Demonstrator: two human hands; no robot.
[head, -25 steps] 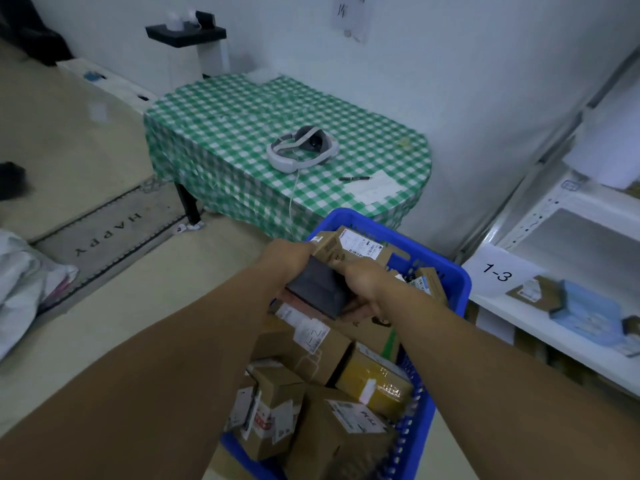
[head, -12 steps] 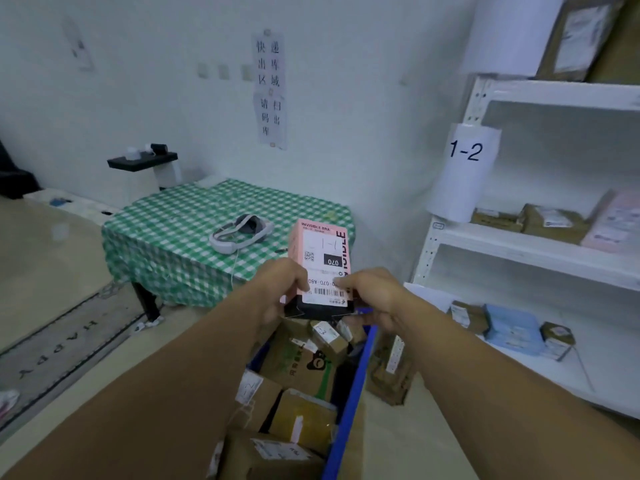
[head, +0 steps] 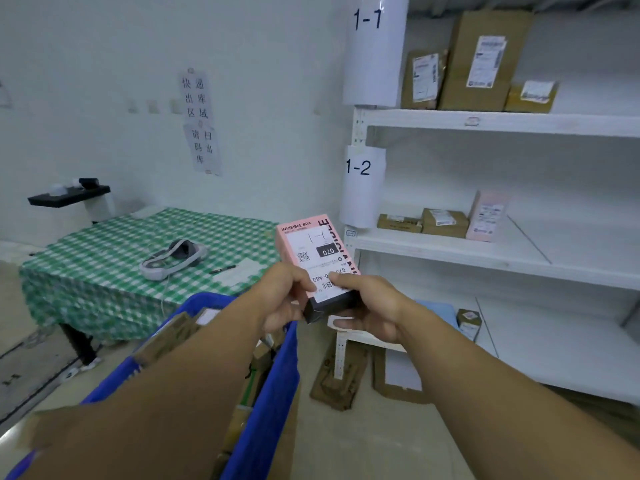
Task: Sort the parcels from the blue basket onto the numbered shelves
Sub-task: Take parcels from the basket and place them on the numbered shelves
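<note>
The person is holding a pink box [head: 317, 258] up in front of the shelves, label facing them, and appears to be reading it to decide where it goes. The left hand [head: 282, 299] is gripping the box's lower left edge, thumb across the label; the right hand [head: 367, 308] is cupping its lower right corner from beneath, thumb on the barcode. So each grip is closed on the same parcel.

The box is hovering above the far rim of the blue basket [head: 273, 386], which is sitting low and near on the floor, cardboard parcels showing inside.

Print on the box is reading "INVISIBLE BRA"; the sticker is showing "070" in a dark block and what looks like a handwritten "1-1". Paper tags on the rack's left post are reading "1-1" [head: 367, 19] and "1-2" [head: 358, 167]. A similar pink box [head: 485, 216] is standing on the 1-2 shelf.

If that scrawl is the shelf number, the next move is a lift up and right to the top shelf [head: 502, 121], beside the brown cartons there.
</note>
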